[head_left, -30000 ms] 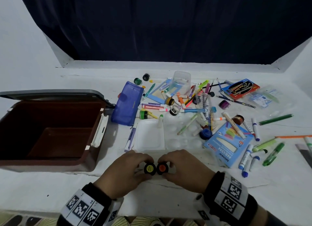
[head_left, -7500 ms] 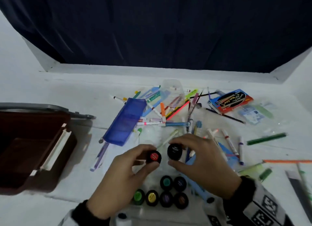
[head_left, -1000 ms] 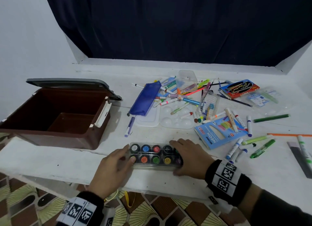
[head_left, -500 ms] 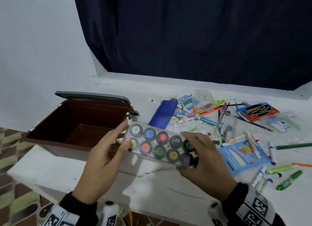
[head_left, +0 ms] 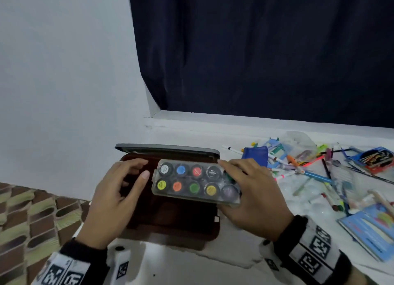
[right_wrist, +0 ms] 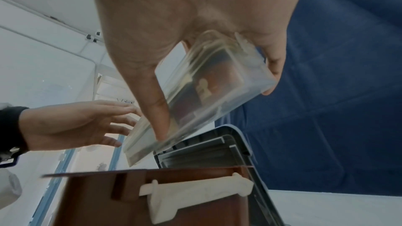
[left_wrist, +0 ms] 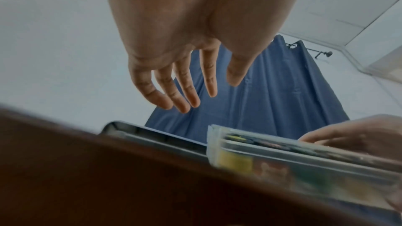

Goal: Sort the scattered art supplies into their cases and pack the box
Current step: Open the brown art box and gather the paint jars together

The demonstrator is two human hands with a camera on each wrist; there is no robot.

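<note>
Fingers [right_wrist: 161, 118] and thumb of the right hand [head_left: 253, 197] are clamping the end of the clear paint case [head_left: 195, 182], which is hanging level over the open brown box [head_left: 170, 225]. Left hand [head_left: 115, 195] is hovering just beside the case's other end, fingers apart and straight, gripping nothing. Packing step is in hand; the next move is judged to call for lowering the case flat inside. Markers [head_left: 298, 169] are lying scattered on the white table [head_left: 191, 269], under a dark curtain [head_left: 255, 50] and a pale wall [head_left: 64, 71].

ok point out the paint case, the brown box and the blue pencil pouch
paint case [head_left: 193, 180]: head view, on its clear lid
brown box [head_left: 170, 218]: head view, on its dark inside floor
blue pencil pouch [head_left: 257, 155]: head view, on its fabric side
</note>
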